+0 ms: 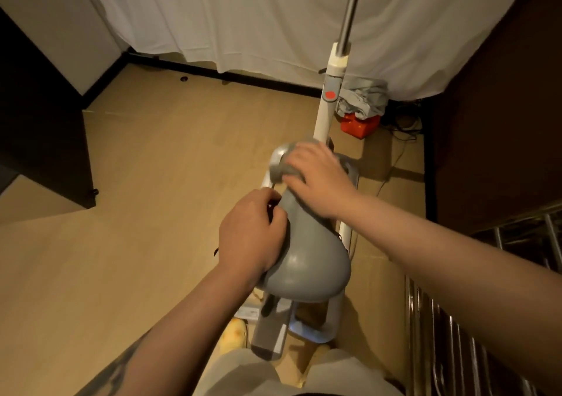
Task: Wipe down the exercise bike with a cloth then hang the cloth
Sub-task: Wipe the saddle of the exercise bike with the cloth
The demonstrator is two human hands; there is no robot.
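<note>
**Head view: two hands on the bike saddle, cloth under the right palm**

Head view is looking down on a wooden floor (pixel 146 158) that is lying open and bare to the left of the exercise bike (pixel 307 313). A white curtain (pixel 243 21) is hanging along the far edge. A dark wall (pixel 498 122) is closing in the right side, with metal rails (pixel 450 335) standing just beside the bike at lower right, leaving little room there. A dark cabinet (pixel 39 128) is bounding the left.

The bike's grey saddle (pixel 307 262) is sitting mid-frame, its narrow nose pointing away towards the white upright post (pixel 327 103). Beyond the post, a red box (pixel 360 125) is resting on the floor with crumpled grey fabric (pixel 363 97) on top.

The left hand (pixel 252 234) is reaching in from below, fingers curled and gripping the saddle's left edge. The right hand (pixel 319 176) is coming across from the right, palm down, fingers bent and pressing a grey cloth (pixel 281 170) against the bike frame just past the saddle's nose; the cloth is bunching out from under the fingertips.
</note>
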